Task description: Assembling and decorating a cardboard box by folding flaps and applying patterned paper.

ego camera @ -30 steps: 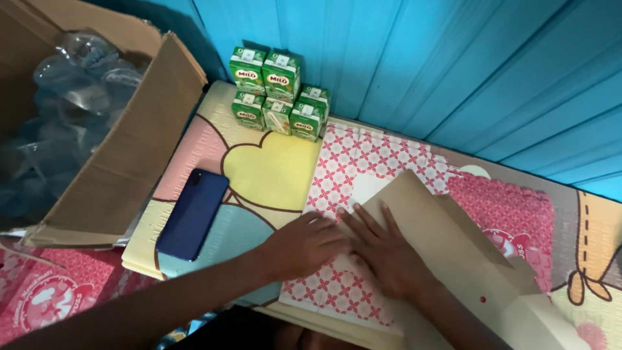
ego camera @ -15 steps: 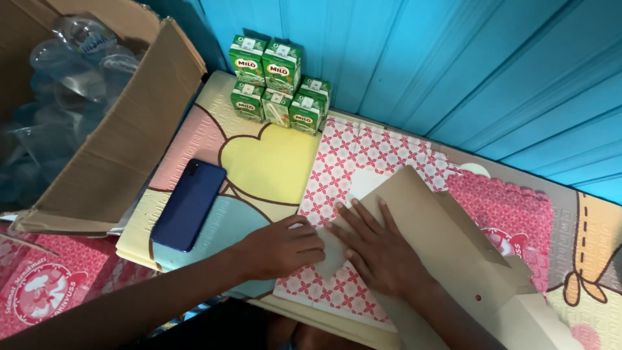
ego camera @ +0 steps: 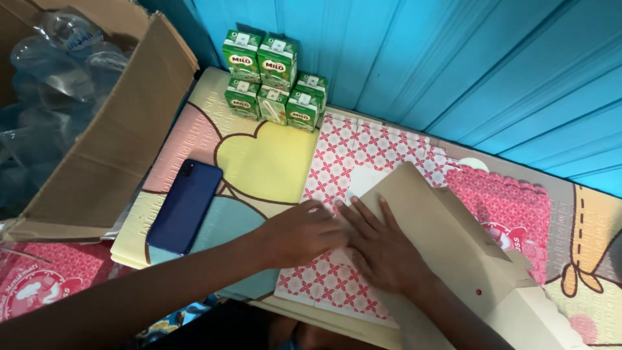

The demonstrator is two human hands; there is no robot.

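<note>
A flat tan cardboard piece (ego camera: 447, 240) lies on a red-and-white patterned sheet (ego camera: 363, 155) over a pastel foam mat. My right hand (ego camera: 382, 249) presses flat on the cardboard's left edge, fingers spread. My left hand (ego camera: 301, 233) rests beside it on the patterned sheet, its fingers curled down at the same edge and touching the right hand. A pale paper corner (ego camera: 364, 181) shows just above the cardboard. What the left fingers pinch, if anything, is hidden.
Several small green drink cartons (ego camera: 272, 81) stand stacked against the blue slatted wall (ego camera: 453, 65). A dark blue phone (ego camera: 184, 206) lies on the mat left of my hands. An open cardboard box (ego camera: 110, 149) holding clear plastic bottles (ego camera: 52, 71) sits at the left.
Both hands stay pressed together on the cardboard's left edge. The view has shifted slightly, with the hands a little lower on the patterned sheet than a second ago.
</note>
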